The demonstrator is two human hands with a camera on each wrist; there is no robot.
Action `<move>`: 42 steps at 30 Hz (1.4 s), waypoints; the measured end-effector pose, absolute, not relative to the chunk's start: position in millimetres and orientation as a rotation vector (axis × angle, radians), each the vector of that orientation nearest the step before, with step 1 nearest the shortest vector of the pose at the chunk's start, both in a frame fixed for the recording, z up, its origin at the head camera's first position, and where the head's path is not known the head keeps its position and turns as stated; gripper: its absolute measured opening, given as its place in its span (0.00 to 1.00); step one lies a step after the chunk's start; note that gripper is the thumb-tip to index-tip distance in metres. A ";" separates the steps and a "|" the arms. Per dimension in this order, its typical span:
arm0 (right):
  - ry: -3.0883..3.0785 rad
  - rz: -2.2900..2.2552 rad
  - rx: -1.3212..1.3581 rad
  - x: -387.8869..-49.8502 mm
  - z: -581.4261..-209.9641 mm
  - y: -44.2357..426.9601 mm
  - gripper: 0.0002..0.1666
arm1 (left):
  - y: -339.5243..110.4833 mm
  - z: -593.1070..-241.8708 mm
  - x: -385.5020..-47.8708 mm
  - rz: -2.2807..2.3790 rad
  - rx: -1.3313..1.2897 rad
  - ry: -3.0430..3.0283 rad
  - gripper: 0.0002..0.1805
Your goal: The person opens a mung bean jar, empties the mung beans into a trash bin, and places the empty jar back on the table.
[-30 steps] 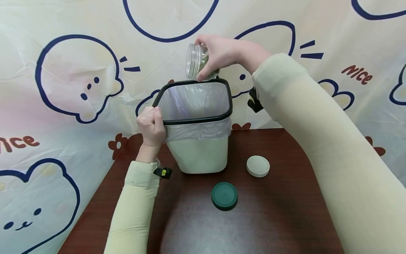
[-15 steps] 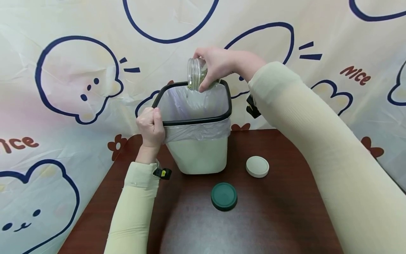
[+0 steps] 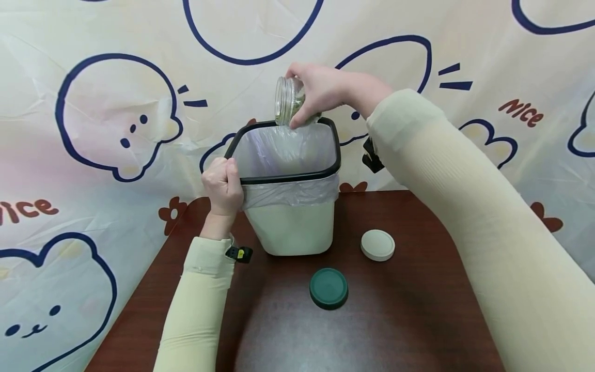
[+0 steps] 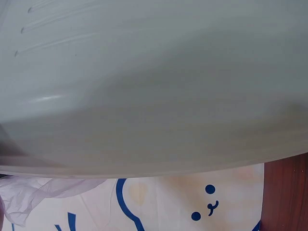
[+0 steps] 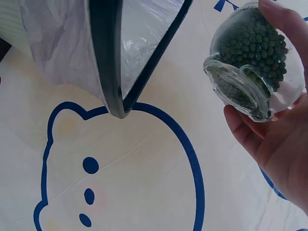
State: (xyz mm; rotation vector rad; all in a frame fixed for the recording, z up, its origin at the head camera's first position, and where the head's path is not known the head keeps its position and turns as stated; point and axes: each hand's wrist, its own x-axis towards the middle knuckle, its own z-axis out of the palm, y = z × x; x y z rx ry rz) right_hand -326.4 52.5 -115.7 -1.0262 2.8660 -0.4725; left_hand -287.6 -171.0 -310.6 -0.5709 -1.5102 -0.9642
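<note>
Clear jar: glassy, round, screw-threaded neck (image 3: 280,101); on its side, long axis near level in the head view, mouth to the person's left, base to the right.
Jar position: up at the far rim (image 3: 283,122) of the waste bin (image 3: 295,227); overlaps that rim in the head view, gap between them in the right wrist view.
Contents: small green beans (image 5: 252,45) inside the jar body.
Right hand: (image 3: 323,89) holds the jar round its body, thumb on the near side; arm reaches in from the right, wrist above bin height.
Left hand: (image 3: 223,186) grips the bin's left rim, fingers curled, thumb uppermost; forearm slopes up from below.
Liner: thin translucent bag (image 3: 285,150), folded over the bin's edge.
Lids: green lid (image 3: 328,288) in front of bin, white lid (image 3: 378,245) to its right, both flat on the dark table (image 3: 395,320).
</note>
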 end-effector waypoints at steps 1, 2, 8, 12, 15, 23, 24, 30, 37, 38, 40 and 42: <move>2.866 -0.474 -1.023 -326.6 -115.9 52.3 0.55 | -171.1 -311.0 -287.6 -0.963 -0.569 -1.514 0.26; 2.866 -0.464 -1.022 -326.7 -116.0 52.1 0.55 | -171.2 -311.4 -287.7 -0.962 -0.567 -1.517 0.26; 2.850 -0.439 -1.018 -325.8 -115.4 52.8 0.55 | -170.5 -311.7 -289.3 -0.959 -0.568 -1.514 0.26; 2.847 -0.448 -1.004 -324.3 -115.3 55.0 0.54 | -169.1 -311.7 -290.5 -0.964 -0.579 -1.515 0.26; 2.845 -0.434 -1.002 -323.7 -115.9 55.9 0.54 | -168.5 -312.4 -290.9 -0.961 -0.573 -1.527 0.26; 2.868 -0.450 -1.023 -322.9 -114.0 54.6 0.55 | -168.7 -312.5 -290.3 -0.957 -0.568 -1.536 0.26; 2.865 -0.431 -1.025 -322.7 -113.9 54.1 0.55 | -168.6 -312.1 -290.1 -0.960 -0.570 -1.532 0.26; 2.844 -0.418 -1.013 -323.1 -114.1 52.3 0.55 | -167.8 -309.9 -290.1 -0.960 -0.573 -1.504 0.26; 2.843 -0.355 -0.993 -323.7 -116.7 54.5 0.52 | -167.5 -311.0 -290.8 -0.959 -0.564 -1.523 0.26; 2.843 -0.357 -0.989 -323.8 -117.3 55.1 0.53 | -167.5 -311.4 -290.8 -0.957 -0.563 -1.526 0.26; 2.846 -0.377 -0.983 -323.8 -117.9 56.1 0.53 | -167.8 -312.1 -290.8 -0.955 -0.562 -1.530 0.26; 2.852 -0.403 -0.983 -323.6 -117.7 56.6 0.53 | -167.9 -312.6 -290.6 -0.957 -0.564 -1.532 0.26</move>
